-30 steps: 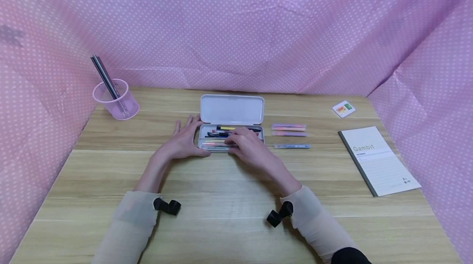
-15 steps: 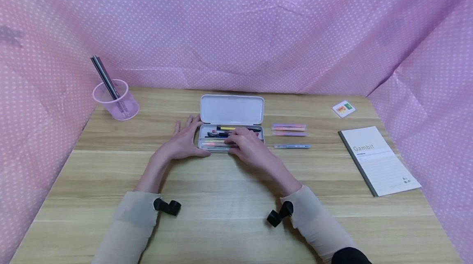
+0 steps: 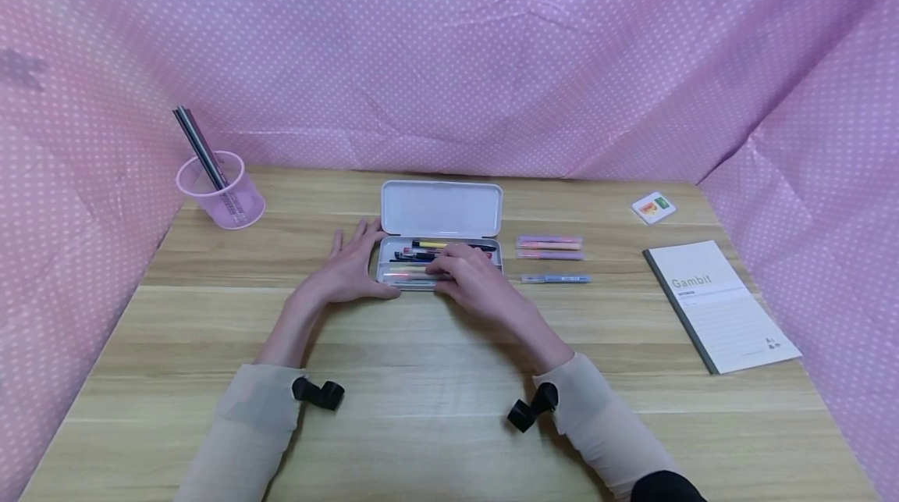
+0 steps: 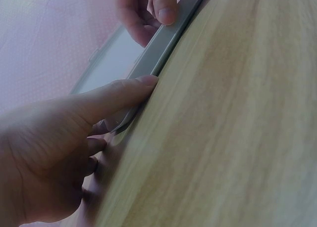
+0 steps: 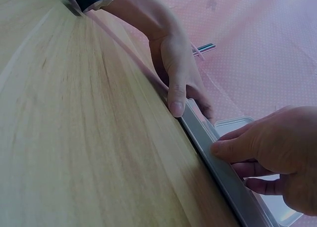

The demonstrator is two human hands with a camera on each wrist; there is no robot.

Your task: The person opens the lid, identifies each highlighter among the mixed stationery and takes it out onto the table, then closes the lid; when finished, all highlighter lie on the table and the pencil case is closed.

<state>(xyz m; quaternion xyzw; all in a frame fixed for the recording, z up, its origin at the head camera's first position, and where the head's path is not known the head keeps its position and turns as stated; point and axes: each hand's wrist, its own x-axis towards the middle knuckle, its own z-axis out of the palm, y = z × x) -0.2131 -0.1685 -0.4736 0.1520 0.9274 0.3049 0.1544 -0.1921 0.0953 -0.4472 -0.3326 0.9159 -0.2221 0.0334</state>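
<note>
An open pencil case (image 3: 441, 208) lies on the table, its pale lid tilted back. Inside are several pens (image 3: 414, 256), dark and yellow ones behind, light ones in front. My left hand (image 3: 346, 266) spans the case's left end, fingers spread along the side. Its thumb touches the front edge, as the left wrist view shows. My right hand (image 3: 472, 275) reaches over the front right part with curled fingers inside. Its thumb (image 5: 225, 150) touches the front wall in the right wrist view. Whether those fingers pinch a pen or the wall is hidden.
Right of the case lie several pastel pens (image 3: 549, 247) and a blue pen (image 3: 555, 279). A notebook (image 3: 719, 307) and a small white card-like item (image 3: 653, 208) lie farther right. A pink cup (image 3: 242, 201) with dark sticks stands back left. Pink dotted cloth (image 3: 449, 57) surrounds the table.
</note>
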